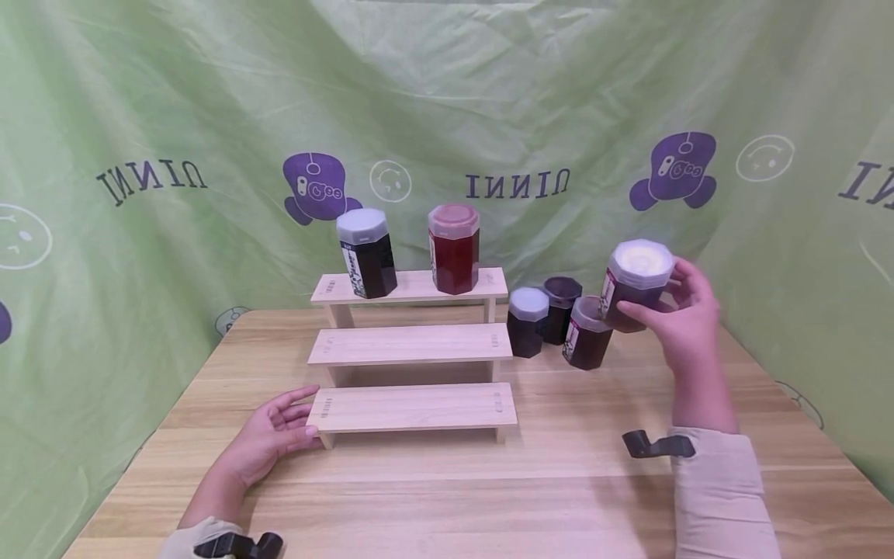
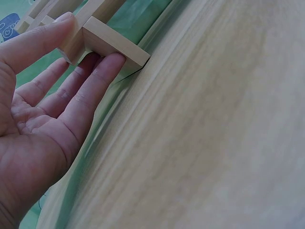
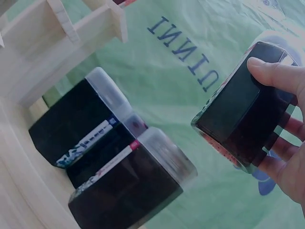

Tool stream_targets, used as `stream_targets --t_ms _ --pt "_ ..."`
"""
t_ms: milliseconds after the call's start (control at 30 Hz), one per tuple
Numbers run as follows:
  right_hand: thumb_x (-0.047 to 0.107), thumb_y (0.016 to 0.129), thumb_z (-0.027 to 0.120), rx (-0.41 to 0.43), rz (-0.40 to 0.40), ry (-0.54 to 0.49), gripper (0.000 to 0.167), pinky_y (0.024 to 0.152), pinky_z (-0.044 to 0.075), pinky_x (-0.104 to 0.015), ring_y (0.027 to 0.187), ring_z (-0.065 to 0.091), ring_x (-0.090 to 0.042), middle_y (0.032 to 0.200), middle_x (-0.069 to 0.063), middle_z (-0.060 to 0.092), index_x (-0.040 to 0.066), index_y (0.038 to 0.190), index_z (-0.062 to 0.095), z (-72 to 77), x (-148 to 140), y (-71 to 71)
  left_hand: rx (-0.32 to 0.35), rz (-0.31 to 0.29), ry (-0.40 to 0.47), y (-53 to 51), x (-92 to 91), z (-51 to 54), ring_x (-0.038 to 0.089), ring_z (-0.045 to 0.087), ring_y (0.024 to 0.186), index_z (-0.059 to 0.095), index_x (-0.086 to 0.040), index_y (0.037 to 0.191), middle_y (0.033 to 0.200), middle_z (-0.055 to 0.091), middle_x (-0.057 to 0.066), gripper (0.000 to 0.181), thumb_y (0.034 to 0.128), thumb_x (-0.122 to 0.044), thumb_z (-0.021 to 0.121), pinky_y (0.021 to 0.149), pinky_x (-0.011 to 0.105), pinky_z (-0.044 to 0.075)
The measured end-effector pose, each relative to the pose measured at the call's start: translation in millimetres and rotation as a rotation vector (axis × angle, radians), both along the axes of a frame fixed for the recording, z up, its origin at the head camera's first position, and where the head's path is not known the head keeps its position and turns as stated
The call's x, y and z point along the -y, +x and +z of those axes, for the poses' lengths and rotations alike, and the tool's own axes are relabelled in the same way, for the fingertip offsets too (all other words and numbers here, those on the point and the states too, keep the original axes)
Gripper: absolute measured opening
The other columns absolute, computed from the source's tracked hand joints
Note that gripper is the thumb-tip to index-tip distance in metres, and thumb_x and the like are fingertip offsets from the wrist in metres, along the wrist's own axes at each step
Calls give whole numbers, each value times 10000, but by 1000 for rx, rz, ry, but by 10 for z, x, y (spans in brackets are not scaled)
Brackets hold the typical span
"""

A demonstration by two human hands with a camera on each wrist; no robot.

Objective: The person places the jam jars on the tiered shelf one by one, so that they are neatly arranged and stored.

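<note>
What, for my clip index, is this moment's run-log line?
right hand grips raised white-lidded octagonal jar | left hand touches three-tier wooden stand | top tier: dark jar, red jar | beside stand: three dark jars

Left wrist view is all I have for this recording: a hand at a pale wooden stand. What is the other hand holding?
Observer: The right hand grips a dark eight-sided jar with a whitish lid.
Operator: Anything on the top shelf of that stand?
Observer: Yes, a red pink-lidded jar and a dark white-lidded jar.
Operator: Another jar near the held one?
Observer: Yes, a dark pink-lidded jar stands on the wooden table.
</note>
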State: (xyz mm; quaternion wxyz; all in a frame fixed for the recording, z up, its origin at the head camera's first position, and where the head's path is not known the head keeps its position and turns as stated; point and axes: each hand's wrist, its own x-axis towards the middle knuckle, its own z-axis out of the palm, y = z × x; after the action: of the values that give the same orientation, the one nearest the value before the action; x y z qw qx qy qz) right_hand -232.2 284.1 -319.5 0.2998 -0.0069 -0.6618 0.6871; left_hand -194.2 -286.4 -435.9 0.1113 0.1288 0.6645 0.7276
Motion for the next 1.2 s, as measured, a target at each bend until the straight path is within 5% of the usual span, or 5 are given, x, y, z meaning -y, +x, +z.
stream_targets --t_ms 1200 --pt "-105 633 851 -12 196 140 823 938 533 -230 1082 582 -203 1189 -77 564 138 1349 526 72 693 107 -2 -4 -11 6 -4 5 230 640 1056 271 100 1461 1195 605 116 700 847 144 605 884 454 571"
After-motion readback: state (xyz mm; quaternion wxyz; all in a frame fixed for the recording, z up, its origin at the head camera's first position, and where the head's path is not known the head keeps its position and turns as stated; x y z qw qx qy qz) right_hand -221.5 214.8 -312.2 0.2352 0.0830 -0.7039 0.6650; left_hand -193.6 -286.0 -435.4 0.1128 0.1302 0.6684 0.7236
